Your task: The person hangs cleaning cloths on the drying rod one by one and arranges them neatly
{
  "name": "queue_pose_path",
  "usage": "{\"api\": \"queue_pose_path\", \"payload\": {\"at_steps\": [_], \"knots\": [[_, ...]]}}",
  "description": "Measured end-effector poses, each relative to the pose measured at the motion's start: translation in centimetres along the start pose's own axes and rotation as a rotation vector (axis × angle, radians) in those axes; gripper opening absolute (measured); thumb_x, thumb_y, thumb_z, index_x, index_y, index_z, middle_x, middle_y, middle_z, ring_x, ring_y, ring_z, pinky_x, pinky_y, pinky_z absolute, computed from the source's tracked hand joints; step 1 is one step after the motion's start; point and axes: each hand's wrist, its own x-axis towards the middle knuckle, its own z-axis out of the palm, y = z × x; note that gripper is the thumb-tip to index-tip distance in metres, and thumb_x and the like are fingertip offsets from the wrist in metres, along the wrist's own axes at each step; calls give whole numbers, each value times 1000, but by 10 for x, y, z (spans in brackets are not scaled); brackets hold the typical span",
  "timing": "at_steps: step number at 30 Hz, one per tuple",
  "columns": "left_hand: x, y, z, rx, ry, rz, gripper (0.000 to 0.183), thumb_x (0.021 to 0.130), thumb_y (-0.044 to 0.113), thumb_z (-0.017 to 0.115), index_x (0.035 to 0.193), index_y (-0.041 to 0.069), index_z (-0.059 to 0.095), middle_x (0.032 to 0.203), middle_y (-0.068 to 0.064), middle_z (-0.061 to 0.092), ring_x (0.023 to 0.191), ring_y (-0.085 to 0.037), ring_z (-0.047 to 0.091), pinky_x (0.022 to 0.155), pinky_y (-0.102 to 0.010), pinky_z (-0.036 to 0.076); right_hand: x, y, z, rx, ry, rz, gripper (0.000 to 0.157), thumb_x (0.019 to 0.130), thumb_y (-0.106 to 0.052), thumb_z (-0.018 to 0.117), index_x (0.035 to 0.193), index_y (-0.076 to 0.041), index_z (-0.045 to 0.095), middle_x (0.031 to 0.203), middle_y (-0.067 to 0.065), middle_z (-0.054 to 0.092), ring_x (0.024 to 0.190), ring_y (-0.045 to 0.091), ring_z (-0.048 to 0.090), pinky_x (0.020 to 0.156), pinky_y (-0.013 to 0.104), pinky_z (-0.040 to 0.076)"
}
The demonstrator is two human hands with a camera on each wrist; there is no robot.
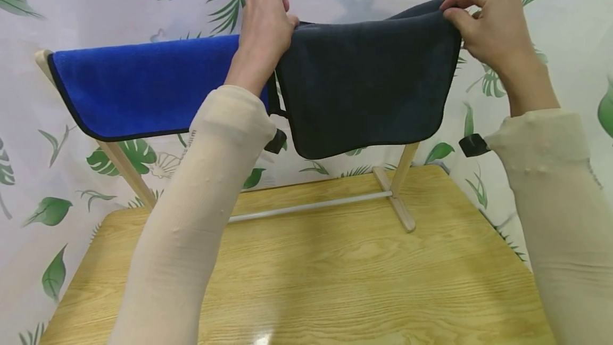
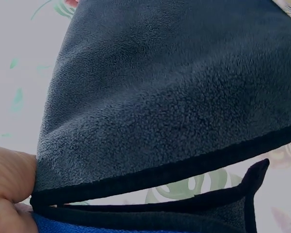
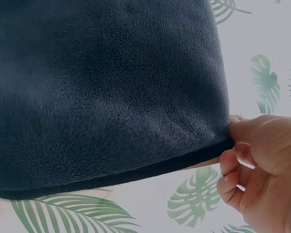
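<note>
A dark grey towel (image 1: 369, 84) with black edging hangs folded over the right part of a wooden rack. At its upper left edge my left hand (image 1: 265, 25) pinches the cloth; the left wrist view shows that hand (image 2: 12, 189) at the black-edged border, close to blue cloth (image 2: 97, 228). My right hand (image 1: 498, 28) pinches the towel's upper right edge between thumb and fingers, and so does the hand (image 3: 266, 170) in the right wrist view. Beside the grey towel, a blue towel (image 1: 143, 89) with black edging drapes over the rack's left part. The top bar is hidden beneath the towels.
The rack has a left wooden post (image 1: 126, 169), a right post (image 1: 404, 166), a wooden foot (image 1: 402, 212) and a white lower rod (image 1: 311, 206). It stands at the back of a wood-grain table (image 1: 364, 281), before a leaf-patterned wall (image 1: 29, 121).
</note>
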Motion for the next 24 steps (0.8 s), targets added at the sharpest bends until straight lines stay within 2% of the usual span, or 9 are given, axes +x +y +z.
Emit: {"api": "queue_pose_path", "payload": {"at_steps": [1,4,6,8,11,14,19,20,24], "knots": [[0,0,0,4,-11,2,21,103,27,64,115,11,58,122,-6,48,107,-20,49,96,-27,46,1,-1,-1,-23,-16,0,38,109,-25,50,133,1,67,126,21,63,83,13,49,67,15,36],[1,-1,-2,1,-47,7,23,103,32,64,111,10,66,111,-3,53,101,-17,51,94,-26,49,4,-5,-1,-103,-73,-28,44,111,-26,44,129,7,66,129,28,62,100,33,53,89,30,47],[2,-1,-4,-8,-69,6,27,103,37,64,108,10,70,99,0,55,92,-14,52,89,-26,50,5,-6,-1,-151,-97,-60,48,112,-26,40,123,11,68,128,30,61,110,42,52,98,46,46],[2,-2,-5,-7,-96,12,34,103,43,61,101,11,72,86,2,53,81,-12,51,81,-26,49,5,-6,0,-186,-112,-79,51,112,-27,36,117,13,68,128,32,59,117,46,50,104,61,39],[3,-4,-9,32,-160,61,43,105,50,55,92,13,72,72,2,48,72,-11,48,73,-27,44,4,-6,2,-214,-120,-72,54,113,-29,34,114,13,68,128,32,57,117,48,50,102,63,39],[4,-8,-15,68,-239,146,50,106,53,49,90,11,72,66,1,44,69,-14,47,70,-27,40,4,-7,4,-226,-130,-47,55,113,-31,33,121,12,66,133,32,55,120,50,49,106,64,38],[6,-12,-30,112,-351,247,57,107,54,45,103,6,75,67,0,43,70,-17,47,69,-28,38,4,-13,7,-252,-145,-25,57,114,-33,31,125,11,65,133,32,55,120,50,50,106,65,39],[5,-13,-33,113,-368,261,56,107,54,46,109,7,76,71,0,47,73,-16,47,71,-29,39,4,-15,8,-253,-148,-22,57,114,-33,30,125,11,65,133,32,55,120,50,50,106,64,39],[1,-17,-48,105,-426,318,44,106,43,56,129,9,71,105,-6,66,99,-21,56,91,-33,47,5,-20,10,-256,-154,-20,56,114,-32,30,125,11,65,134,33,55,120,50,50,107,64,39]]}}
